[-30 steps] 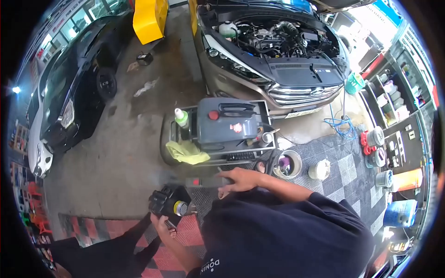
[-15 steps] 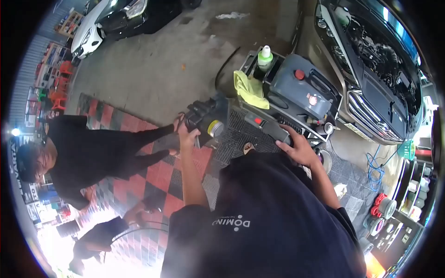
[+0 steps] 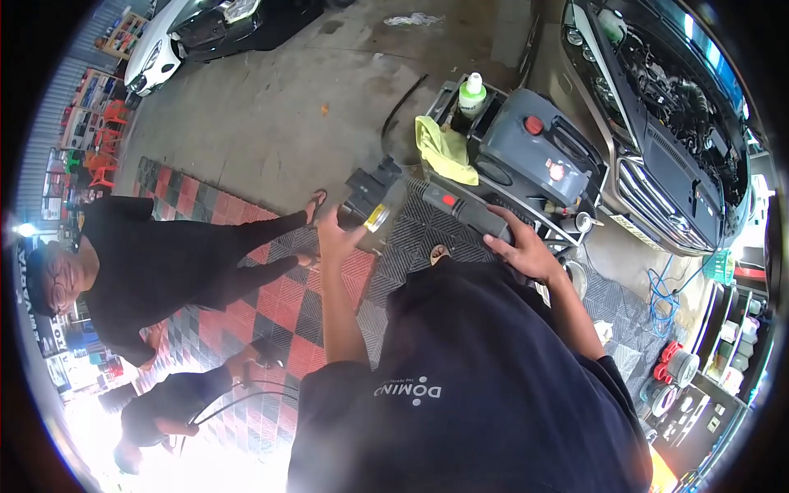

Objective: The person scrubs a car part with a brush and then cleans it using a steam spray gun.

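Observation:
My left hand [image 3: 335, 238] is closed around a black ribbed part [image 3: 370, 187] with a yellow-labelled ring [image 3: 377, 218] on its near side. My right hand [image 3: 526, 251] grips the rear of a dark grey handheld tool [image 3: 472, 214] with a red button on top. The tool's front end points toward the black part. Between the two lies a blurred, greyish stretch, and I cannot tell whether they are joined. Both are held in the air above the floor mat, in front of my dark shirt.
A cart [image 3: 530, 215] ahead carries a grey canister [image 3: 526, 148], a green-and-white bottle [image 3: 472, 94] and a yellow cloth [image 3: 444, 152]. To the right stands a car with its engine bay [image 3: 666, 99] exposed. One person [image 3: 181, 255] stands at left; another [image 3: 177, 403] is nearer, beside a hose [image 3: 238, 398].
Both hands have moved up slightly, and the grey tool's front end has shifted left and up. The black part is turned a little differently. The nearer person at lower left has shifted.

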`<state>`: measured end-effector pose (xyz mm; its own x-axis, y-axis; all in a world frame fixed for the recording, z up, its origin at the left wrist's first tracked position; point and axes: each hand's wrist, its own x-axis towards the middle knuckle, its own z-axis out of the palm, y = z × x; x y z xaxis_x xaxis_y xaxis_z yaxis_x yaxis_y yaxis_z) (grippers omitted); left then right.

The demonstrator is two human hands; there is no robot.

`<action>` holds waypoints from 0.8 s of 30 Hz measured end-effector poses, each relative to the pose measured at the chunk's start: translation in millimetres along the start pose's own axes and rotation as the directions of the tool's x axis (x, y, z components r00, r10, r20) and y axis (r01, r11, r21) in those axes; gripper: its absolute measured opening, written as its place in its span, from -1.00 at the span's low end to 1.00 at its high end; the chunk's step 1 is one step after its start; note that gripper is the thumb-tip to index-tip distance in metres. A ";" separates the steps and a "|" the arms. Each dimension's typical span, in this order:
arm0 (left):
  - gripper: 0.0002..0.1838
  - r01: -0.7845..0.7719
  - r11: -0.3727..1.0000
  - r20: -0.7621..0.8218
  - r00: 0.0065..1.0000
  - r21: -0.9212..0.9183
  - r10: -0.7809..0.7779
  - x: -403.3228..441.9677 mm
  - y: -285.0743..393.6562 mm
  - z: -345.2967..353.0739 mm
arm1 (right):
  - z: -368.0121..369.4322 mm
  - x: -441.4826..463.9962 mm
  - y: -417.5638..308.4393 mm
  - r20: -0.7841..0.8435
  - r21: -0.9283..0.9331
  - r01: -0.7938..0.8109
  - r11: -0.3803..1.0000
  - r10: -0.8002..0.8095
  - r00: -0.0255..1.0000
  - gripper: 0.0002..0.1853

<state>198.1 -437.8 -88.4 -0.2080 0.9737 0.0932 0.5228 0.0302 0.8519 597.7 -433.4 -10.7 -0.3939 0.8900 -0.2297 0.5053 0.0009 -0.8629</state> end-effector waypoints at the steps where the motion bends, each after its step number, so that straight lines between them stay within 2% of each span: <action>1: -0.42 -0.077 0.993 -0.021 0.997 0.085 0.079 0.2 -2.2 0.7 | -5.4 -1.1 -7.7 0.062 0.116 -0.073 0.991 0.066 0.996 -0.31; 2: -0.42 -0.150 0.974 -0.036 0.987 0.171 0.159 -0.2 -4.1 0.4 | -7.9 -1.4 -12.0 0.131 0.225 -0.150 0.963 0.122 0.984 -0.32; 3: -0.42 -0.149 0.974 -0.037 0.987 0.171 0.158 -2.1 -5.6 -0.5 | -4.2 -0.3 -6.0 0.132 0.224 -0.149 0.963 0.122 0.984 -0.32; 5: -0.44 -0.151 0.954 -0.010 0.987 0.259 0.159 -4.7 3.5 -2.6 | 3.1 3.6 3.2 -0.016 0.075 -0.012 0.997 0.013 1.000 -0.35; 7: -0.48 -0.202 0.891 0.055 0.979 0.408 0.197 -5.5 13.8 -6.5 | -5.8 0.0 -6.4 0.108 0.236 -0.192 0.953 0.171 0.979 -0.35; 8: -0.50 -0.239 0.858 0.062 0.969 0.455 0.237 -6.6 12.3 -6.4 | -5.3 -0.5 -6.0 0.112 0.284 -0.208 0.936 0.183 0.977 -0.36; 10: -0.58 -0.261 0.845 0.008 0.957 0.466 0.291 -10.1 15.7 -4.2 | 5.2 5.3 8.0 0.039 0.220 -0.125 0.967 0.120 0.992 -0.37; 11: -0.60 -0.304 0.826 0.097 0.951 0.475 0.294 -7.7 12.9 -8.9 | 12.4 10.7 33.3 -0.016 0.126 -0.011 0.992 0.013 1.000 -0.38; 13: -0.60 -0.352 0.795 0.094 0.931 0.493 0.353 -6.9 20.8 -15.5 | 5.2 7.5 19.9 0.084 0.308 -0.194 0.931 0.177 0.981 -0.29; 15: -0.64 -0.434 0.741 0.176 0.898 0.512 0.404 -8.2 27.6 -8.1 | -0.9 1.6 3.2 0.095 0.303 -0.266 0.915 0.249 0.964 -0.29; 17: -0.65 -0.471 0.725 0.160 0.875 0.503 0.457 -8.8 34.2 -0.5 | 4.1 5.6 7.0 -0.017 0.137 -0.149 0.979 0.153 0.988 -0.32; 18: -0.66 -0.506 0.697 0.157 0.850 0.508 0.503 -9.9 34.2 -7.5 | 3.0 8.0 7.2 -0.019 0.119 -0.138 0.983 0.141 0.990 -0.33; 19: -0.69 -0.522 0.643 0.213 0.841 0.561 0.497 -9.6 26.7 -8.7 | 3.7 10.5 2.6 0.020 0.175 -0.160 0.972 0.159 0.987 -0.33; 21: -0.70 -0.527 0.618 0.201 0.831 0.583 0.519 -12.1 33.5 -6.4 | -5.8 2.3 3.7 0.013 0.209 -0.205 0.956 0.207 0.978 -0.33; 23: -0.71 -0.533 0.624 0.187 0.825 0.572 0.533 -6.7 31.9 -1.7 | -1.6 9.6 8.3 -0.111 -0.025 -0.025 0.999 0.022 0.994 -0.36; 24: -0.71 -0.556 0.611 0.187 0.806 0.563 0.561 -7.5 30.3 -2.8 | -2.0 11.5 7.7 -0.048 0.091 -0.140 0.986 0.145 0.988 -0.36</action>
<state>213.2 -444.8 -61.8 0.2803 0.8444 0.4566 0.9009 -0.3956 0.1786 598.7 -422.2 -19.1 -0.2791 0.9015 -0.3308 0.4835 -0.1657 -0.8595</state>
